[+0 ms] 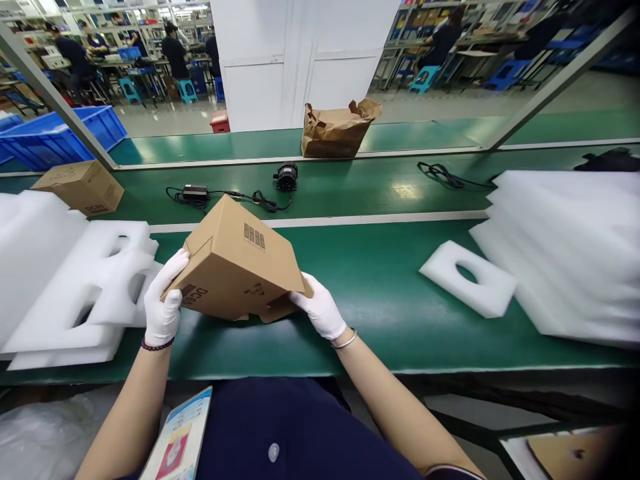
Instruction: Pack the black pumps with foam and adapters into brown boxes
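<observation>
While a cardboard box (pixel 245 257) is held tilted over the desk (pixel 380 287), between the left foam stack (pixel 45 280) and the right foam stack (pixel 575 253), both hands are on it. Left grip (pixel 163 300): partly closed round the left end, thumb on the printed side. Right grip (pixel 323 310): partly closed at the right end, by a loose flap (pixel 277 310). Step looks like shaping the box; next move probably calls for steadying left, folding the flap right.

There are two gloved hands (pixel 164 303) (pixel 323 308), two printed cardboard boxes (pixel 240 260) (pixel 83 187) and, at left, perhaps two blue crates (pixel 75 137).
</observation>
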The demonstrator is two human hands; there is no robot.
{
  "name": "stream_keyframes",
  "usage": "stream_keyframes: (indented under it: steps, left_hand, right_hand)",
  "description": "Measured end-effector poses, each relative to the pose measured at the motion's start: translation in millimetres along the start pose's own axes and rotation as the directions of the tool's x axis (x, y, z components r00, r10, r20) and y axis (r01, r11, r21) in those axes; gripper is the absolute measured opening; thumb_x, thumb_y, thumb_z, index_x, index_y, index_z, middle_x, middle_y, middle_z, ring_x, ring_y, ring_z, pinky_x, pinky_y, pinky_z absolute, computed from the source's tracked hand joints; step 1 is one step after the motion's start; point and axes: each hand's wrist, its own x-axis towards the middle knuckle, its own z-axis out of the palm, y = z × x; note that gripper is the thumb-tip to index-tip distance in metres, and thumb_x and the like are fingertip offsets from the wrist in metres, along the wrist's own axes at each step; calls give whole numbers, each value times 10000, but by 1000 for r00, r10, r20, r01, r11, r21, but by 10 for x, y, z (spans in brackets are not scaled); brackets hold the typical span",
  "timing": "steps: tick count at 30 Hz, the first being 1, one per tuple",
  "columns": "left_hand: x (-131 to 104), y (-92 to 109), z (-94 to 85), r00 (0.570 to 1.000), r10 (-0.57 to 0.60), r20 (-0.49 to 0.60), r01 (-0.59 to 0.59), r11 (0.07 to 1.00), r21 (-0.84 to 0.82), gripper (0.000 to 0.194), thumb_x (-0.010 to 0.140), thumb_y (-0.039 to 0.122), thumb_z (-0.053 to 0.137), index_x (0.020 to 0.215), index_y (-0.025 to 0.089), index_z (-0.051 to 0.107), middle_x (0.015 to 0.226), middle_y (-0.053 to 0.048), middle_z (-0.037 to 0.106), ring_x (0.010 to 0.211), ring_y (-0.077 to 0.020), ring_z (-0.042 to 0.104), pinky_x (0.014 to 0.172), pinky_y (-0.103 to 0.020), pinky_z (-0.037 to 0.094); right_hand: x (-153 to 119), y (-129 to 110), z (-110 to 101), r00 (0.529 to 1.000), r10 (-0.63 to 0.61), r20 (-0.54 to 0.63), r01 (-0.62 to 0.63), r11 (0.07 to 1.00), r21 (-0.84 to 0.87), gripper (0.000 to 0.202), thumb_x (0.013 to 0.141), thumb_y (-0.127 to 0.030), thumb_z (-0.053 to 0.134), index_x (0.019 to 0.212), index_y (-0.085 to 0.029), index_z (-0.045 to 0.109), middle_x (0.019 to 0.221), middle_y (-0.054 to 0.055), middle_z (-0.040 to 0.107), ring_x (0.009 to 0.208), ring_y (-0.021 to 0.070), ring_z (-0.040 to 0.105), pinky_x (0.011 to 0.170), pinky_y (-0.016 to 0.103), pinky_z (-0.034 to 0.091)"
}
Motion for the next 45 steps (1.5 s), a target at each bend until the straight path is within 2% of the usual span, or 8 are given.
stream_keyframes:
  steps: [8, 11, 13, 16, 22, 30, 37, 45]
  left_hand:
    - [-124, -495, 143, 896, -344, -279, 362, 932, 12, 631, 890, 662, 448, 1201, 154, 659, 1233, -127, 677, 1199, -321, 605, 1057, -495, 479]
    - [-69, -293, 244, 921, -204, -332, 321, 881, 349, 689, 831, 639, 585, 1306, 140, 573, 1365, -186, 576, 1316, -379, 493, 1120, -570, 377]
    - [41, -4, 367, 995, 62, -83, 2, 793, 610, 795, 771, 629, 672, 1391, 168, 484, 1476, -195, 458, 1409, -424, 352, 1151, -611, 293]
    - [307, 446, 632, 867, 157, 473, -472, 563, 679, 620, 847, 497, 638, 1373, 207, 482, 1433, -168, 500, 1298, -389, 472, 1030, -536, 425]
    - [894, 778, 971, 761, -79, 644, -598, 300, 743, 292, 953, 154, 350, 1013, 165, 636, 905, -129, 665, 862, -308, 601, 656, -384, 431]
    - [1183, 872, 729, 840, -48, 540, -478, 404, 780, 296, 966, 343, 437, 1068, 261, 703, 855, -96, 663, 822, -272, 618, 647, -327, 436]
    - [1284, 717, 677, 929, -57, 367, -281, 536, 796, 311, 946, 367, 489, 1122, 267, 725, 914, -93, 729, 897, -279, 659, 760, -346, 505]
    - [1372, 475, 637, 970, -70, 234, -130, 664, 736, 320, 925, 368, 517, 1116, 242, 741, 982, -102, 757, 935, -282, 681, 824, -359, 522]
  right_hand:
    - [140, -2, 54, 994, -65, -93, 51, 988, -146, 554, 722, -452, 698, 1190, -166, 612, 1099, 102, 731, 989, 264, 694, 849, 370, 574]
    - [141, -21, 5, 965, -159, -208, 50, 892, -450, 411, 785, -398, 578, 1114, -161, 644, 886, 89, 751, 767, 238, 709, 703, 333, 569]
    - [149, -94, -58, 955, -224, -196, 47, 763, -645, 379, 825, -386, 522, 1095, -153, 649, 793, 88, 737, 683, 241, 699, 649, 328, 545]
    - [175, -239, -129, 973, -217, -74, 70, 587, -807, 383, 874, -387, 483, 1113, -132, 640, 768, 111, 723, 658, 266, 700, 616, 336, 521]
    - [247, -443, -246, 979, -107, -174, -84, 566, -820, 393, 825, -251, 553, 1193, -117, 589, 919, 134, 733, 801, 273, 713, 711, 335, 540]
    - [533, -1254, -916, 986, 54, 156, 4, 936, -352, 282, 672, -296, 746, 917, -191, 656, 875, 20, 719, 793, 191, 672, 671, 277, 539]
    - [1022, -1576, -860, 924, -67, 377, 64, 998, 21, 480, 526, -429, 882, 822, -186, 593, 784, -6, 676, 643, 137, 608, 496, 209, 435]
    - [1381, -1508, -549, 970, -211, 126, 212, 977, -2, 577, 539, -671, 807, 771, -192, 585, 753, 21, 665, 634, 150, 608, 582, 283, 513]
